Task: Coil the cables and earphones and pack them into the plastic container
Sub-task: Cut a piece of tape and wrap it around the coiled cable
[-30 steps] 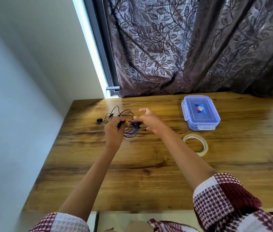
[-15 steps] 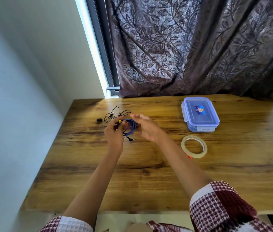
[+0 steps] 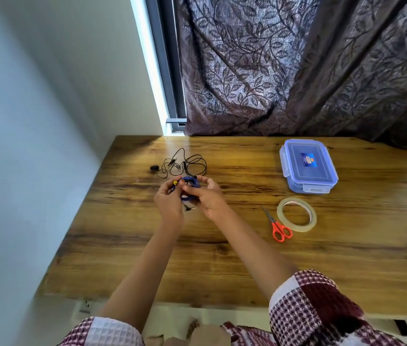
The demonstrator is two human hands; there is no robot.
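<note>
I have the blue cable [image 3: 187,186] lifted just off the table [image 3: 122,245], bunched into a small coil between both hands. I judge it is held that way so the loops cannot spring apart while the loose end is dealt with. The left hand [image 3: 168,204] pinches the coil's left side beside a yellow tip [image 3: 175,182], thumb and fingers curled round the strands. The right hand [image 3: 208,199] grasps the other side, fingers arched over the top of the loops. A dark plug [image 3: 189,209] hangs out below, between the two hands. Both forearms reach forward from the near edge and converge, palms turned toward each other. The earphones [image 3: 182,166] lie loose and uncoiled on the table just beyond the hands. The container [image 3: 308,168] sits well to the right with its lid on, so I take it nothing is packed yet and it must be opened first. Tape [image 3: 296,214] and scissors [image 3: 278,226] lie side by side in front of it, probably for binding each coil.
</note>
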